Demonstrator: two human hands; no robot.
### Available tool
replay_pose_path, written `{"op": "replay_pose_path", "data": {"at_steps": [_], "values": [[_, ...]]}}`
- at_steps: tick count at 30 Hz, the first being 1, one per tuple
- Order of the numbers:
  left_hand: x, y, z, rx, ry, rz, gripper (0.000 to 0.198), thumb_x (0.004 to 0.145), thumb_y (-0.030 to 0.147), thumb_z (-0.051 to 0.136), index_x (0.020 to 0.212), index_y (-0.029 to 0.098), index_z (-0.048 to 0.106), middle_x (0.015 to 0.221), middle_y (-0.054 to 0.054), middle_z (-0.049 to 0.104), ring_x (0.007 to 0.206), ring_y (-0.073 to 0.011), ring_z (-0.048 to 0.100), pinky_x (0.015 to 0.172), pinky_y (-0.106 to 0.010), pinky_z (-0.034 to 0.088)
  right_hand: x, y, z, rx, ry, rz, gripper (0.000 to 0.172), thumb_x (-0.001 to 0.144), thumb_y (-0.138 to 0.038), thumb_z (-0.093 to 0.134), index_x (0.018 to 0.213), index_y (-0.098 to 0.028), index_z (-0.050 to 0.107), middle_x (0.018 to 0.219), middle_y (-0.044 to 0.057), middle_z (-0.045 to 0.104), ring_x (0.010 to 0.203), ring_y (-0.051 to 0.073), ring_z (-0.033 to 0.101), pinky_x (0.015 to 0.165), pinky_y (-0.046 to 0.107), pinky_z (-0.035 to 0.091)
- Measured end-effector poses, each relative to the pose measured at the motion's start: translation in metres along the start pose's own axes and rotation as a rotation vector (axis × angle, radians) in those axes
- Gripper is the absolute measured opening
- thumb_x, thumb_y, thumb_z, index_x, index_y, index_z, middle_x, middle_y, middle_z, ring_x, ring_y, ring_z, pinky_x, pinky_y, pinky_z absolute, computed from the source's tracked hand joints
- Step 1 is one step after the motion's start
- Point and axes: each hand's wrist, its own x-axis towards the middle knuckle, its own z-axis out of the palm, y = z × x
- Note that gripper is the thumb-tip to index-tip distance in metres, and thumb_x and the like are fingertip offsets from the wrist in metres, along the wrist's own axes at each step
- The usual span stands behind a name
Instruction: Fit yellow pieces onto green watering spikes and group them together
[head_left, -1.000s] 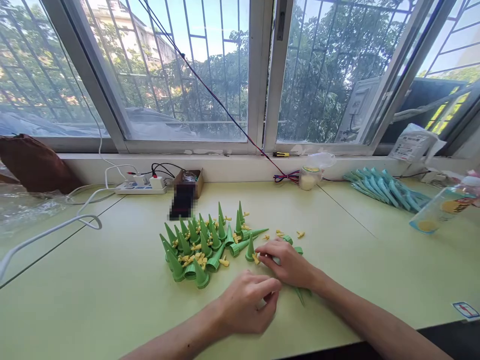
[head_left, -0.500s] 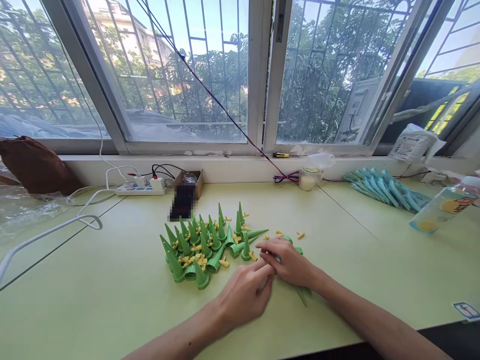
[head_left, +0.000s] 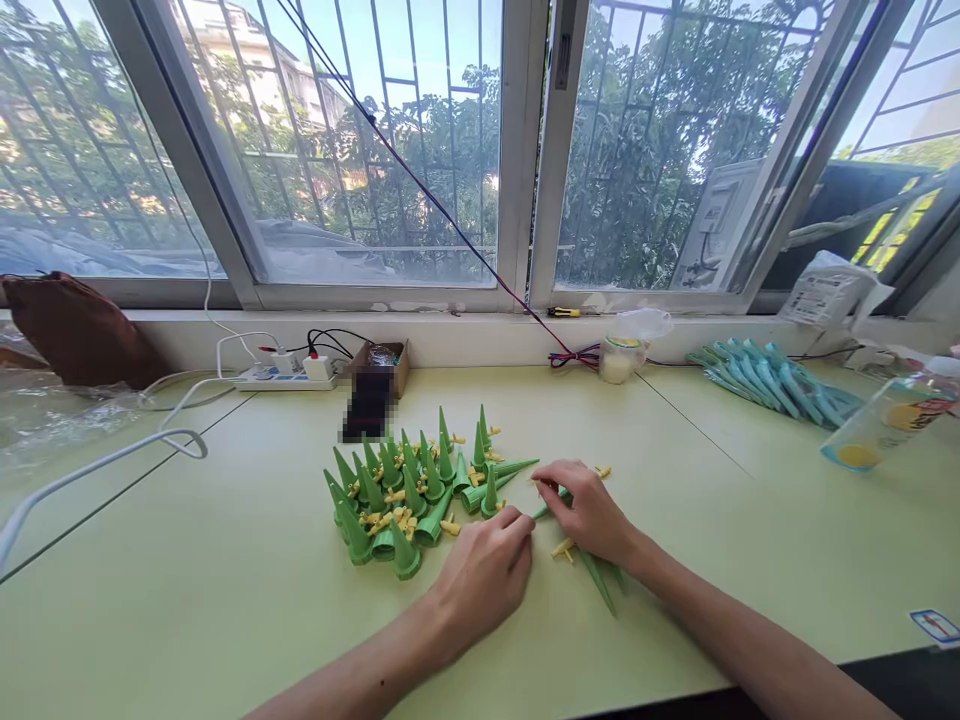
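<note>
Many green cone-shaped nozzles (head_left: 405, 555) stand or lie in a cluster on the pale green table, with small yellow pieces (head_left: 397, 520) among them. My left hand (head_left: 491, 560) rests at the cluster's right side, fingers curled; what they hold, if anything, is hidden. To its right, my right hand (head_left: 585, 510) has thumb and fingers pinched near a small yellow bit at the fingertips, too small to make out. Beneath and below the right hand lie green cones (head_left: 598, 582). A yellow piece (head_left: 562, 549) sits between the hands, another (head_left: 603, 471) just behind the right hand.
A small cardboard box (head_left: 401, 368), a pixelated dark object (head_left: 367, 405) and a power strip (head_left: 289, 378) are at the back left. A jar (head_left: 619, 360) stands by the sill. Teal packets (head_left: 772, 378) and a bottle (head_left: 889, 415) lie at the right.
My hands have moved apart, the left slightly left and the right slightly right. A yellow piece now shows on the table between them.
</note>
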Motion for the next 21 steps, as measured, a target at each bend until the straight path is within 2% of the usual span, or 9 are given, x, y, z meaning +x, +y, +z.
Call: {"op": "replay_pose_path", "data": {"at_steps": [7, 11, 14, 16, 21], "values": [[-0.001, 0.003, -0.002, -0.038, 0.028, -0.008, 0.024, 0.097, 0.014, 0.043, 0.080, 0.020, 0.059, 0.080, -0.002, 0.066, 0.068, -0.0168, 0.064, 0.061, -0.028, 0.038, 0.007, 0.018, -0.013, -0.071, 0.119, 0.087, 0.016, 0.096, -0.017, 0.051, 0.094, -0.019, 0.067, 0.086, 0.005, 0.073, 0.076, 0.020, 0.065, 0.078, 0.035, 0.048], [-0.003, 0.006, -0.001, -0.100, 0.063, 0.041, 0.024, 0.097, 0.016, 0.043, 0.086, 0.021, 0.064, 0.074, -0.001, 0.068, 0.063, -0.0158, 0.064, 0.060, -0.027, 0.038, 0.007, 0.019, -0.016, -0.113, -0.019, 0.074, 0.013, 0.090, -0.015, 0.054, 0.082, -0.020, 0.064, 0.075, 0.002, 0.067, 0.070, 0.018, 0.060, 0.076, 0.034, 0.044], [-0.004, 0.007, 0.001, -0.128, 0.077, 0.060, 0.025, 0.097, 0.014, 0.043, 0.085, 0.021, 0.065, 0.068, 0.000, 0.066, 0.059, -0.0142, 0.061, 0.058, -0.026, 0.036, 0.006, 0.013, -0.017, -0.141, -0.156, -0.006, 0.007, 0.080, -0.013, 0.060, 0.078, -0.020, 0.061, 0.077, 0.002, 0.066, 0.078, 0.020, 0.058, 0.080, 0.035, 0.041], [-0.004, 0.007, 0.002, -0.139, 0.080, 0.065, 0.025, 0.095, 0.014, 0.043, 0.084, 0.021, 0.064, 0.065, 0.000, 0.064, 0.057, -0.0136, 0.060, 0.057, -0.025, 0.035, 0.005, 0.008, -0.017, -0.158, -0.228, -0.040, 0.010, 0.073, -0.011, 0.063, 0.078, -0.020, 0.061, 0.080, 0.002, 0.066, 0.081, 0.021, 0.057, 0.080, 0.036, 0.040], [-0.003, 0.006, 0.002, -0.159, 0.083, 0.055, 0.023, 0.094, 0.014, 0.045, 0.082, 0.021, 0.063, 0.063, 0.001, 0.062, 0.056, -0.0131, 0.058, 0.057, -0.025, 0.035, 0.001, 0.003, -0.015, -0.172, -0.288, -0.029, 0.017, 0.069, -0.009, 0.063, 0.082, -0.019, 0.062, 0.086, 0.003, 0.066, 0.086, 0.021, 0.056, 0.082, 0.037, 0.037]]}}
